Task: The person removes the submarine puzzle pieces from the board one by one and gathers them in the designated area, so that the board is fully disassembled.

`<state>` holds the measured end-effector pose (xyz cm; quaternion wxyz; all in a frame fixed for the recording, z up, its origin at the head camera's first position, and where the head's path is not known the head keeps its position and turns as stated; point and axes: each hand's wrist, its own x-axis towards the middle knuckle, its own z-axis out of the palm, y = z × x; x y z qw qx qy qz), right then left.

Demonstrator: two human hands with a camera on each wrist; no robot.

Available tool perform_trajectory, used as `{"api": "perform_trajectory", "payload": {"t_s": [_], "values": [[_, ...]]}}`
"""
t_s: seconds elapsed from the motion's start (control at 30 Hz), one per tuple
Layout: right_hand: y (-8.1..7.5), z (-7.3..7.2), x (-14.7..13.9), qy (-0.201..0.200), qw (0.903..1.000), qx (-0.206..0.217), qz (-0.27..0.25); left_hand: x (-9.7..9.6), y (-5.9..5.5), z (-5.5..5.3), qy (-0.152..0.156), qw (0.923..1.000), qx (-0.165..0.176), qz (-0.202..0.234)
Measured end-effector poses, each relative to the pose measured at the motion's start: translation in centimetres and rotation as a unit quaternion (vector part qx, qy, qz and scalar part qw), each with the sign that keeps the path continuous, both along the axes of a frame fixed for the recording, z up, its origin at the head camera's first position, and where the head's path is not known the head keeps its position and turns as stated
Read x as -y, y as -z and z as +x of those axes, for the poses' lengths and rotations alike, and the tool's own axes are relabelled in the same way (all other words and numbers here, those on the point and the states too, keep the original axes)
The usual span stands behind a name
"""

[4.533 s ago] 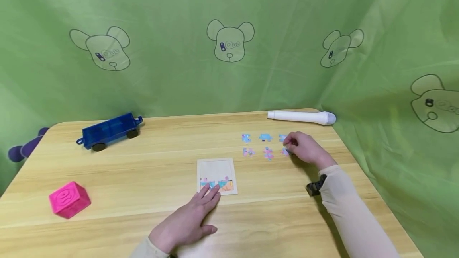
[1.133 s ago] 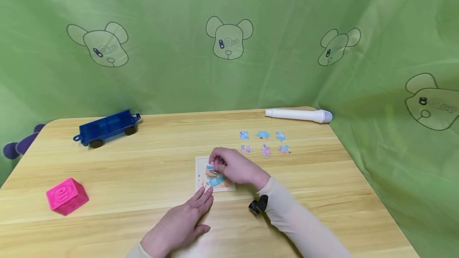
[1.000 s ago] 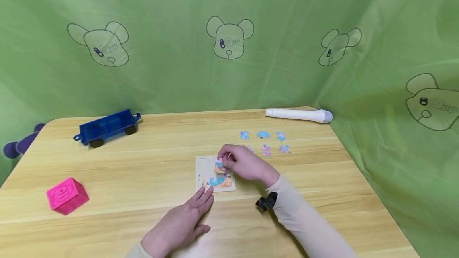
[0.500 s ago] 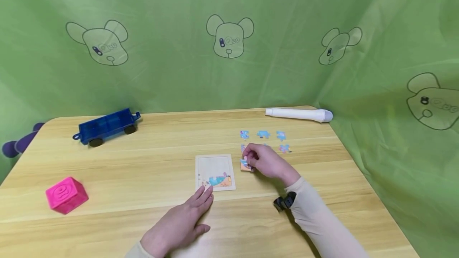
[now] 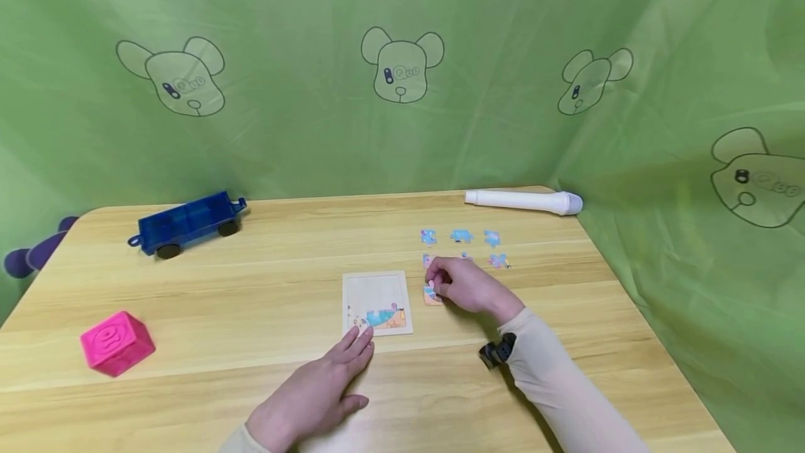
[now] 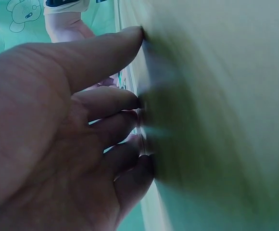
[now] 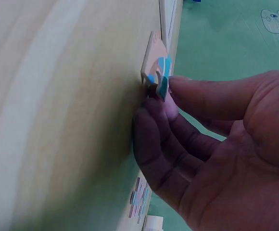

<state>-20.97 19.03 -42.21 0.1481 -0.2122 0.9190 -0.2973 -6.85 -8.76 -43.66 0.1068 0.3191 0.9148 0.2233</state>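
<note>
My right hand (image 5: 470,286) pinches a jigsaw piece (image 5: 431,296) printed in orange, blue and white, low over the table just right of the puzzle tray (image 5: 374,275). In the right wrist view the piece (image 7: 154,58) stands tilted between thumb and fingers, its lower edge near or on the wood. The pale tray bears joined teal and orange pieces (image 5: 385,318) along its bottom; bare board shows above them. My left hand (image 5: 314,393) lies flat with straight fingers, its fingertips on the tray's lower edge and hiding part of it.
Several loose jigsaw pieces (image 5: 461,235) lie in two rows behind my right hand, which partly covers the nearer row. A white microphone-shaped toy (image 5: 518,201) lies at the back right. At the left are a blue toy wagon (image 5: 191,223) and a pink cube (image 5: 117,343). Green cloth (image 5: 283,138) hangs behind.
My right hand went from the loose pieces at the right to over the tray with a piece, then carried it rightward off the tray, down beside it. My left hand stays on the tray edge.
</note>
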Motion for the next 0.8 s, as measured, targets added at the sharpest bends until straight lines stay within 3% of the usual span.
{"api": "perform_trajectory", "payload": {"t_s": [0.43, 0.6, 0.8], "values": [[-0.1, -0.2, -0.2, 0.007, 1.0, 0.006, -0.001, 0.0, 0.0, 0.0, -0.001, 1.0, 0.004, -0.004], [-0.6, 0.3, 0.0, -0.003, 0.9997, -0.023, -0.012, 0.0, 0.0, -0.1, -0.002, 1.0, 0.005, -0.005], [-1.2, 1.1, 0.8, -0.046, 0.9964, -0.066, -0.028, -0.1, 0.0, 0.0, -0.001, 1.0, 0.003, -0.002]]}}
